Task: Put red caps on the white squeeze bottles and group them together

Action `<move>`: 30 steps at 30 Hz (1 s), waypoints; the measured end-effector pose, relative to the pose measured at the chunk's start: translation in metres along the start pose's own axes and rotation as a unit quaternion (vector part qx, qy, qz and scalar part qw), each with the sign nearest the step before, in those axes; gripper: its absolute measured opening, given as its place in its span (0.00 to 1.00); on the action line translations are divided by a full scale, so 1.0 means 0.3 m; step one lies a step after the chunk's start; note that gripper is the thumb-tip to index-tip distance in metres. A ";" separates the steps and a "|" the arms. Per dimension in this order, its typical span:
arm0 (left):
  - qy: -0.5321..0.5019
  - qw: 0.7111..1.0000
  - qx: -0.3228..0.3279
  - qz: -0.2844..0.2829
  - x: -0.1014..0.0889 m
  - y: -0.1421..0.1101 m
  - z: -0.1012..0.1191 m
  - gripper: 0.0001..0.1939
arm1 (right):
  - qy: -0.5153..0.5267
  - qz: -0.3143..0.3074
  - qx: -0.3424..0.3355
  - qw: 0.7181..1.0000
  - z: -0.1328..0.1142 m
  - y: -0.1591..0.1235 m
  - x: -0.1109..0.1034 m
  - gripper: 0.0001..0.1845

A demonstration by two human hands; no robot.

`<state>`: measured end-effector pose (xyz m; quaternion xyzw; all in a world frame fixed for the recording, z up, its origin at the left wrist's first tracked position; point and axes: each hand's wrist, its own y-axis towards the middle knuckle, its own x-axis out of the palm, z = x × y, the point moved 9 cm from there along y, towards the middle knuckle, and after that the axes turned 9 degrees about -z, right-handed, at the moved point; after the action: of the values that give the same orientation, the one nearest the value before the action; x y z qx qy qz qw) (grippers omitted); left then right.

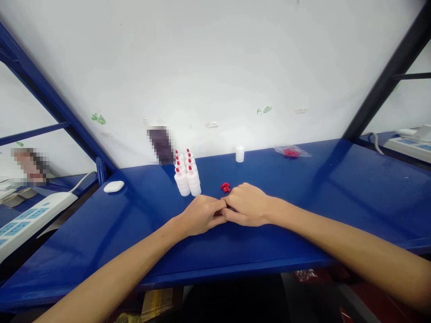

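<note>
My left hand (204, 214) and my right hand (247, 205) meet at the fingertips over the front half of the blue table (262, 251). The fingers of both are curled and pressed together, hiding whatever may be between them. Just beyond my right hand lies a small pile of red caps (225, 187). Behind my left hand stand white squeeze bottles (187, 181) with red tips, upright in two close rows. Farther back, a white cylindrical container (239, 154) stands alone near the wall.
A clear plastic bag (292, 152) with red pieces inside lies at the back right. On the left sits a white rounded case (113, 186). A white power strip (30, 220) runs beyond the table's left edge. Blue metal posts (63, 98) frame the sides.
</note>
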<state>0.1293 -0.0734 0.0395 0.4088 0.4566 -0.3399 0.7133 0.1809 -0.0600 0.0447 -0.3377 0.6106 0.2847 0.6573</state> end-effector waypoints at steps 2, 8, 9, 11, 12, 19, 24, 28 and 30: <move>0.002 1.000 0.007 -0.003 0.003 0.000 0.004 0.14 | 0.013 0.003 -0.010 1.000 -0.001 0.000 0.004 0.22; 0.055 0.997 0.030 0.053 -0.024 -0.003 0.024 0.15 | 0.077 0.023 -0.013 0.997 0.007 0.006 0.003 0.19; 0.066 0.995 0.036 0.061 -0.028 -0.003 0.029 0.15 | 0.085 0.026 -0.010 0.996 0.010 0.007 0.003 0.18; 0.090 0.992 0.045 0.075 -0.033 -0.004 0.038 0.14 | 0.096 0.030 -0.010 0.995 0.012 0.009 0.007 0.17; 0.102 0.990 0.047 0.082 -0.036 -0.005 0.042 0.13 | 0.101 0.033 -0.015 0.994 0.010 0.009 0.010 0.17; 0.152 0.985 0.062 0.061 -0.069 -0.013 0.066 0.14 | 0.149 0.109 -0.065 0.981 0.025 -0.003 -0.016 0.19; 0.171 0.978 -0.059 -0.107 -0.081 -0.031 -0.005 0.15 | 0.117 0.093 0.097 0.984 0.182 -0.007 -0.011 0.16; 0.204 0.945 -0.186 -0.178 -0.109 -0.084 -0.100 0.15 | 0.093 0.030 0.141 0.985 0.256 -0.009 0.024 0.15; 0.226 0.940 -0.200 -0.162 -0.137 -0.094 -0.115 0.13 | 0.090 0.021 0.136 0.986 0.262 -0.008 0.031 0.16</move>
<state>0.0776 -0.0501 0.0614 0.2443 0.7242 -0.2519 0.5936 0.2316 0.0005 0.0376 -0.2567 0.7075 0.1805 0.6332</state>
